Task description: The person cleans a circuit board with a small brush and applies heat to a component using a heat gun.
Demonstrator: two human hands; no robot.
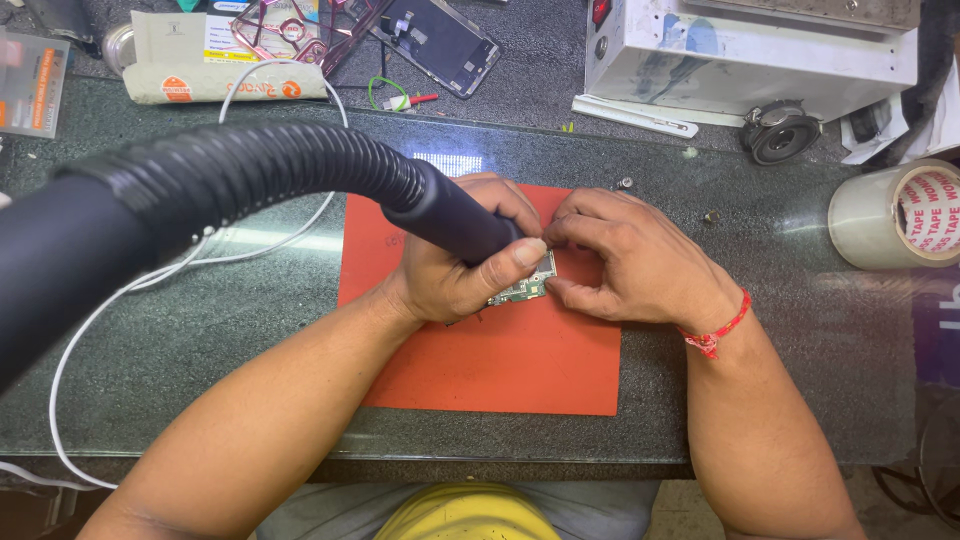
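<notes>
My left hand (455, 262) grips the dark handle of a hot-air tool (450, 218), whose ribbed black hose (230, 175) sweeps up and left toward the camera. The tool's tip points down between my two hands and is hidden by my fingers. A small green circuit board (530, 287) lies on an orange mat (510, 360), partly covered by both hands. My right hand (625, 260), with a red thread on its wrist, pinches at the board's upper edge with thumb and fingers closed together. Whether those fingers hold a small tool is hidden.
A dark glass-topped bench (180, 340) carries a white cable (90, 330) at the left. A roll of clear tape (895, 215) sits at the right edge. Behind are a white metal box (750, 50), a round black part (780, 130), an opened phone (435, 40) and a paper packet (225, 60).
</notes>
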